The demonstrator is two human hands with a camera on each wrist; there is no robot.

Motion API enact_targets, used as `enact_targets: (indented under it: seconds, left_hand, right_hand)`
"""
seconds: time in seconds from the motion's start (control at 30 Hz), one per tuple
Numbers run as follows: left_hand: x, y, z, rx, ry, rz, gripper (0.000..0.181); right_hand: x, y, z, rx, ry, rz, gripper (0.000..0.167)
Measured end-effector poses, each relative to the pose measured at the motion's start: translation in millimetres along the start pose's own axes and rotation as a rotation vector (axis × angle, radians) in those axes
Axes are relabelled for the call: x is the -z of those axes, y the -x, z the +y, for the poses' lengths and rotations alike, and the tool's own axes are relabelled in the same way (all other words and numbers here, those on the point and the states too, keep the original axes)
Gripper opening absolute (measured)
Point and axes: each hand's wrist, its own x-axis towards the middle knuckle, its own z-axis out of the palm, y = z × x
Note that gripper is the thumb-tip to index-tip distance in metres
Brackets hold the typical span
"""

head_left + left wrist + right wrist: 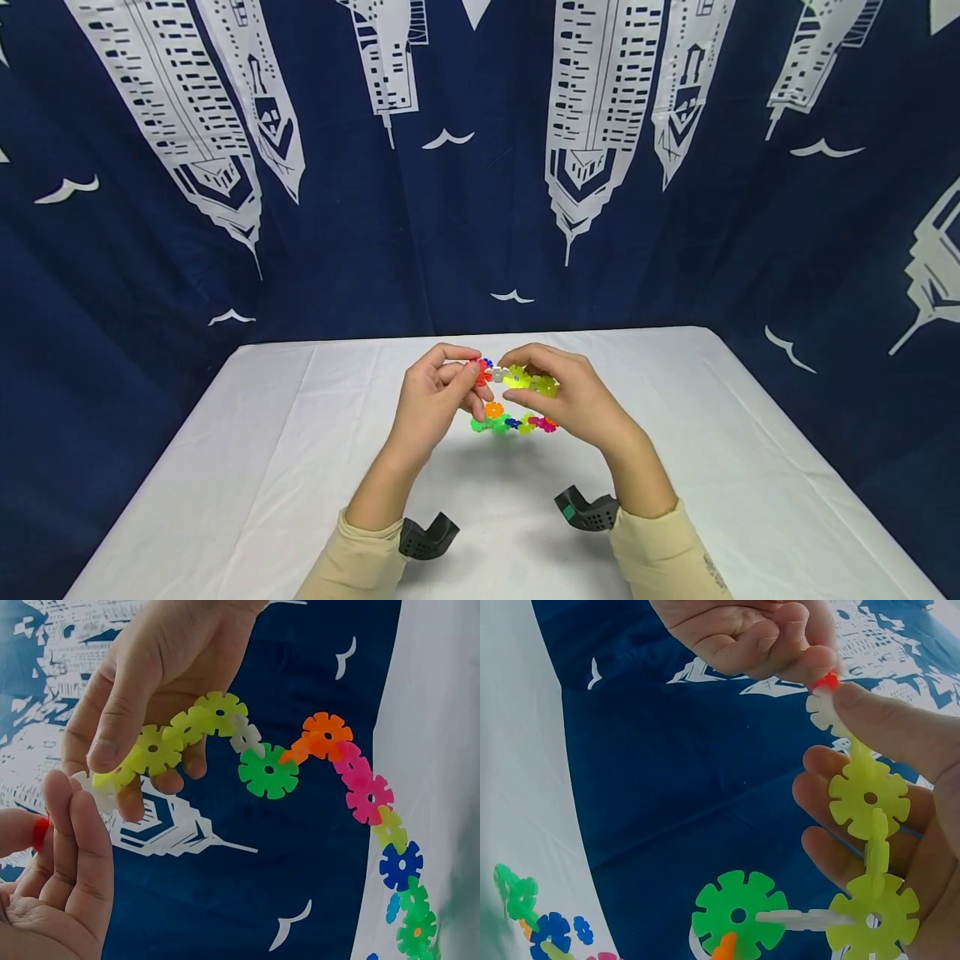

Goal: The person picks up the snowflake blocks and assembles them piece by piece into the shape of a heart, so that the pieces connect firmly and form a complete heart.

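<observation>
A chain of notched snowflake-shaped plastic discs is held in the air between both hands. My left hand (pixel 431 396) pinches a red disc (pixel 481 373) between thumb and fingers. Against it is a white disc (pixel 823 712), which the thumb of my right hand (pixel 573 387) presses on the fingers. Several yellow discs (pixel 870 798) run along the right palm. The chain goes on through a green disc (pixel 268 771), an orange disc (pixel 328 736), pink discs (pixel 370 798) and a blue disc (pixel 401 865) toward the table. Fingers partly hide the red–white joint.
The white-covered table (pixel 315 467) lies beneath both hands. A dark blue curtain (pixel 420 250) with white building and bird prints hangs behind it. Black wrist mounts (pixel 429 537) sit at both sleeves.
</observation>
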Motion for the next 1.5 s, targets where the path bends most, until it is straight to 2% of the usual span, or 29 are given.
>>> enact_targets:
  seconds: [0.13, 0.27, 0.33, 0.43, 0.53, 0.6, 0.7, 0.83, 0.97, 1.17, 1.37, 1.5]
  left_hand:
    - [5.4, -3.0, -3.7, -0.03, -0.019, 0.02, 0.022]
    - [10.3, -9.2, -14.1, -0.032, -0.044, 0.069, 0.017]
    - [10.6, -13.4, -23.2, -0.03, -0.108, 0.091, 0.016]
    - [9.3, -19.6, -41.4, -0.017, -0.294, 0.099, 0.013]
    - [8.3, -23.9, -60.2, 0.0, -0.496, 0.069, 0.01]
    - [8.6, -26.8, -73.1, 0.018, -0.558, 0.037, 0.008]
    - [9.5, -30.6, -89.8, 0.047, -0.567, -0.015, 0.009]
    - [10.2, -37.7, -109.7, 0.097, -0.59, -0.078, 0.019]
    - [8.7, -47.1, -125.6, 0.145, -0.658, -0.117, 0.028]
    - [8.2, -57.1, -141.1, 0.184, -0.774, -0.139, 0.034]
    - [10.8, -60.6, -146.8, 0.174, -0.893, -0.159, 0.042]
    - [11.8, -59.9, -148.0, 0.161, -0.939, -0.174, 0.038]
  right_hand:
    - [2.7, -0.7, 0.9, 0.015, -0.002, 0.02, 0.038]
    - [7.9, 0.2, 2.9, 0.018, -0.06, 0.006, 0.037]
    - [10.4, 1.0, 3.6, 0.009, -0.09, -0.01, 0.036]
    - [12.7, 1.9, 4.1, -0.004, -0.11, -0.029, 0.035]
    - [13.0, 2.3, 5.6, 0.0, -0.112, -0.036, 0.034]
    - [12.8, 3.1, 6.4, 0.004, -0.111, -0.035, 0.034]
    - [13.0, 5.2, 7.5, -0.002, -0.099, -0.027, 0.035]
    - [14.9, 7.1, 8.2, -0.017, -0.064, -0.016, 0.035]
    - [17.9, 7.9, 9.5, -0.02, -0.044, -0.001, 0.036]
    - [19.5, 7.7, 13.4, -0.021, -0.033, 0.004, 0.036]
    - [19.6, 7.5, 14.1, -0.011, -0.022, 0.014, 0.037]
    - [19.0, 8.0, 13.1, -0.013, -0.025, 0.015, 0.038]
